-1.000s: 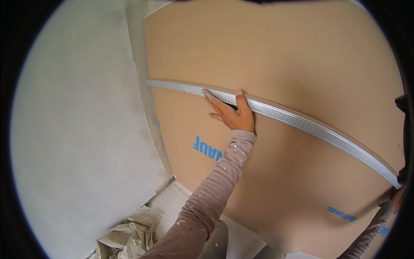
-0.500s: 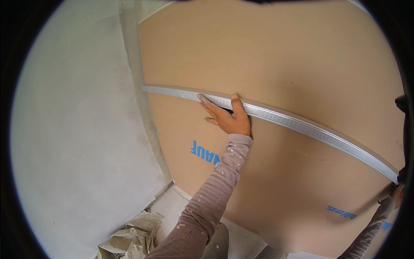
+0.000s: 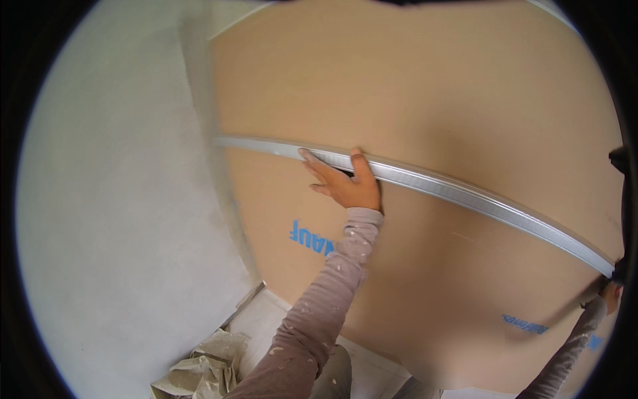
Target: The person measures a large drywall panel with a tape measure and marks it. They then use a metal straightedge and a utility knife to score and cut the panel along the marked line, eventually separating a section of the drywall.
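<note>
A person's left hand [image 3: 345,185] presses flat, fingers spread wide, against a long silvery metal strip [image 3: 438,188] that runs across a large tan plasterboard sheet [image 3: 425,86] standing upright against the wall. The thumb hooks over the strip's top edge while the fingers lie along and just below it, pointing left. The strip stretches from the sheet's left edge, beside a pale grey plastered wall [image 3: 119,199], to the far right, where the right hand [image 3: 608,292] meets its end at the picture's rim; whether that hand grips it cannot be told. Blue printed lettering [image 3: 311,239] sits on the sheet below the left hand, and a smaller blue mark [image 3: 525,324] lies lower right. A crumpled pale paper sack [image 3: 199,372] lies on the floor at the wall's foot, its contents hidden.
</note>
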Tool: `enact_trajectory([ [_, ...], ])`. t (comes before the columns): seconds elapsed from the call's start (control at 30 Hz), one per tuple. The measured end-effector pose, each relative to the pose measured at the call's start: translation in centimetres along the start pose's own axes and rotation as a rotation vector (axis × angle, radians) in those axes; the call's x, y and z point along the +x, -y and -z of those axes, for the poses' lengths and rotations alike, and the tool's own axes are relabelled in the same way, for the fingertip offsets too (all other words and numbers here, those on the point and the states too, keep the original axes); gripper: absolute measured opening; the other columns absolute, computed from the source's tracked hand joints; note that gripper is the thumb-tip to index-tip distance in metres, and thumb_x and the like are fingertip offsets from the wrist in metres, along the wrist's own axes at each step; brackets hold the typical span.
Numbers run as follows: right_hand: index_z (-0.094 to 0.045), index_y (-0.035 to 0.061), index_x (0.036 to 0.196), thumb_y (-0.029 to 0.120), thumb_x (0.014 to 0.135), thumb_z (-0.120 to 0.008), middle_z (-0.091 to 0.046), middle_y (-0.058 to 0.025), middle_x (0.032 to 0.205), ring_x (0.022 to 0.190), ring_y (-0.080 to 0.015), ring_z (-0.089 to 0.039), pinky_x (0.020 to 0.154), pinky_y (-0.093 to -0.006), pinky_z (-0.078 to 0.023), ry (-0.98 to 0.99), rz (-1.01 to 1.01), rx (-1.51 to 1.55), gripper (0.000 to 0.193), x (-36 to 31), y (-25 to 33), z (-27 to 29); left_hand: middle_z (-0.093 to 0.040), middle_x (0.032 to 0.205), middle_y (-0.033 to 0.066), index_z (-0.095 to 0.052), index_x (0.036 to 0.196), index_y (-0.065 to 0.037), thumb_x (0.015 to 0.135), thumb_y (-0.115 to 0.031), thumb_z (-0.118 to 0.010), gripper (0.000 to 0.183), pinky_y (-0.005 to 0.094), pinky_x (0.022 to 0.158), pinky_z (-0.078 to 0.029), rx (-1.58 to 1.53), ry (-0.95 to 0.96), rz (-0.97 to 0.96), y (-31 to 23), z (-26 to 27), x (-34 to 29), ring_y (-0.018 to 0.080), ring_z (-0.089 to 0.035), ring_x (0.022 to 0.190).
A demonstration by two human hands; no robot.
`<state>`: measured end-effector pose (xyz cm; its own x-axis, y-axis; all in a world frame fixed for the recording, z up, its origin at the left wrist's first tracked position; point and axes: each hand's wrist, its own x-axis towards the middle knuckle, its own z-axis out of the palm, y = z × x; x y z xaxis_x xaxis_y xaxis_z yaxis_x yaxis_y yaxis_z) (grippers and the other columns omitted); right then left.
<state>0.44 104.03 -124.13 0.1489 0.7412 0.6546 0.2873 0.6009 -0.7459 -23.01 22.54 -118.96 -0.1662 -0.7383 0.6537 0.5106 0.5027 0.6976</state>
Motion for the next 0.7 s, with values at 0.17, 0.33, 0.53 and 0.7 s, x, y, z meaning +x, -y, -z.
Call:
enact_trajectory([
  [0.17,-0.063,0.0194,0.125,0.016,0.093,-0.064,-0.071,-0.0132,0.113,0.097,-0.0357,-0.07,0.081,-0.0451,-0.056,-0.126,0.537,-0.209,0.033,-9.7,9.8,2.4,-0.03,0.165,0.0258,-0.035,0.16,-0.014,0.101,-0.045,-0.059,0.071,0.06,0.119,-0.018,0.25,-0.008,-0.051,2.4,0.9,1.1,0.0408,-0.032,0.15],
  [0.33,-0.072,0.0012,0.084,0.056,0.083,-0.082,-0.072,-0.0127,0.074,0.071,-0.0256,-0.071,0.073,-0.0401,-0.056,-0.155,-0.206,0.461,0.056,-15.9,19.7,3.8,-0.042,0.158,0.0245,-0.045,0.154,-0.023,0.099,-0.05,-0.061,0.063,0.0551,0.105,-0.052,0.417,-0.123,0.048,1.8,6.7,4.5,0.0421,-0.059,0.13],
  [0.53,-0.073,-0.0014,0.089,0.051,0.087,-0.081,-0.066,-0.0037,0.067,0.062,-0.0129,-0.061,0.061,-0.0313,-0.051,-0.101,-0.307,0.577,0.053,-18.6,21.9,7.0,-0.055,0.149,0.0233,-0.028,0.163,-0.011,0.091,-0.062,-0.063,0.095,0.0473,0.112,-0.047,0.23,-0.146,0.177,2.2,8.9,5.3,0.0466,-0.059,0.128],
  [0.7,-0.071,-0.0023,0.095,0.05,0.088,-0.08,-0.068,-0.0065,0.072,0.067,-0.0148,-0.063,0.067,-0.0331,-0.053,-0.066,-0.315,0.511,0.053,-18.8,21.3,6.9,-0.049,0.155,0.0236,-0.027,0.163,-0.007,0.088,-0.073,-0.058,0.104,0.0597,0.121,-0.015,0.14,-0.17,0.144,3.5,8.1,5.8,0.0459,-0.046,0.14],
])
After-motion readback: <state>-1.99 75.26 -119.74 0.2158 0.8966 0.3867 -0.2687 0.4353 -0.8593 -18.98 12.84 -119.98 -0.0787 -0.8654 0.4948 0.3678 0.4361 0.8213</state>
